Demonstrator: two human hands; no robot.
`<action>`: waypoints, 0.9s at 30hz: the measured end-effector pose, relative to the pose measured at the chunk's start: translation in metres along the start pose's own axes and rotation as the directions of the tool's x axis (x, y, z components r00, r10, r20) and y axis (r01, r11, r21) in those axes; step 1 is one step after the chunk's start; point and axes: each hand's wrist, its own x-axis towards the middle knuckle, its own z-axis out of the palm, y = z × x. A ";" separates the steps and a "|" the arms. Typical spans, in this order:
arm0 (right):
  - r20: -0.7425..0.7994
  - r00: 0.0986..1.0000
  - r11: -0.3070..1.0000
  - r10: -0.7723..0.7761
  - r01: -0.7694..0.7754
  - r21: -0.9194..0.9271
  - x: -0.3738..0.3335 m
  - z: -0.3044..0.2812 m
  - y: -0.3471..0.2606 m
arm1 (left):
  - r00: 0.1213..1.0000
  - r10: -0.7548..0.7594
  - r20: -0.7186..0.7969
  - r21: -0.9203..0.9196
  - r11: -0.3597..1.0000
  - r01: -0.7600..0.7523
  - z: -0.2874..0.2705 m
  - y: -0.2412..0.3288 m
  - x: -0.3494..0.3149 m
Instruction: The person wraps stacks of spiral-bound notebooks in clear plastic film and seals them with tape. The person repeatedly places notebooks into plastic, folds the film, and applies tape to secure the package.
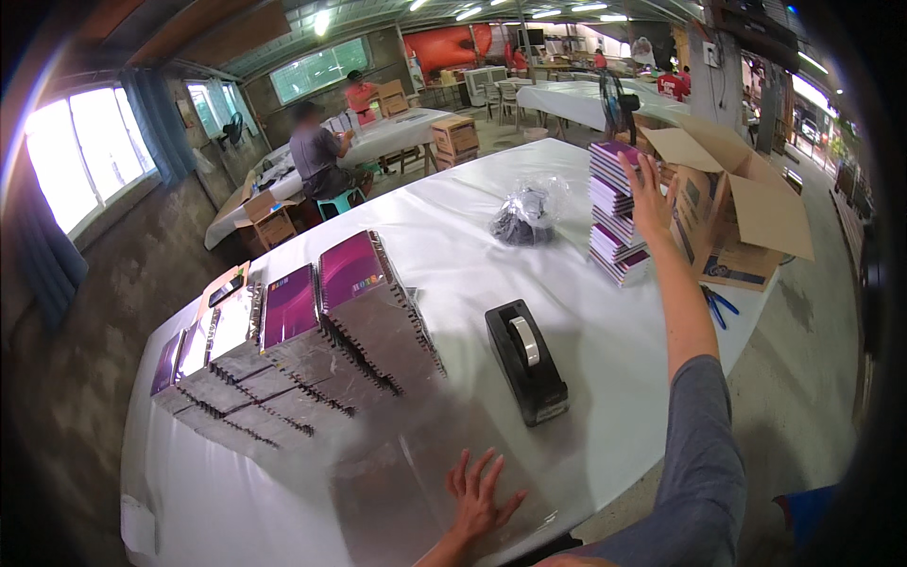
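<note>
The right hand (651,215) reaches, fingers (649,176) spread, to a tall purple-and-white notebook stack (609,219) at two o'clock; the left hand (477,511) splays at six.

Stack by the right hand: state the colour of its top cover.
The top cover is purple, shown best in the head view.

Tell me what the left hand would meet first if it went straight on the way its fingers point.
The left hand would likely meet the black tape dispenser first, though the hand's height above the table is unclear.
</note>
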 end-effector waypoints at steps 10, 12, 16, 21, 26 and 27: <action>-0.070 0.998 1.000 0.010 -0.008 0.027 0.018 0.004 -0.001 | 0.989 -0.089 0.115 0.011 0.996 0.088 0.002 -0.001 0.000; -0.024 0.999 0.999 0.024 -0.023 0.029 0.016 -0.016 -0.002 | 0.988 -0.094 0.119 0.020 0.996 0.092 0.000 -0.001 0.000; -0.084 0.996 0.995 -0.029 0.037 0.091 0.010 -0.044 0.006 | 0.977 -0.114 0.179 0.036 0.993 0.110 -0.005 0.005 0.003; -0.216 0.957 0.933 -0.191 0.246 0.264 -0.001 -0.104 -0.001 | 0.978 -0.146 0.151 0.085 0.987 0.135 -0.001 0.006 0.000; -0.280 0.896 0.777 -0.346 0.440 0.450 -0.051 -0.206 -0.035 | 0.999 -0.028 -0.033 0.021 0.999 0.028 -0.002 0.005 0.001; -0.252 0.886 0.725 -0.390 0.464 0.509 -0.066 -0.231 -0.044 | 0.993 -0.001 -0.121 0.029 1.000 0.004 -0.007 0.010 0.002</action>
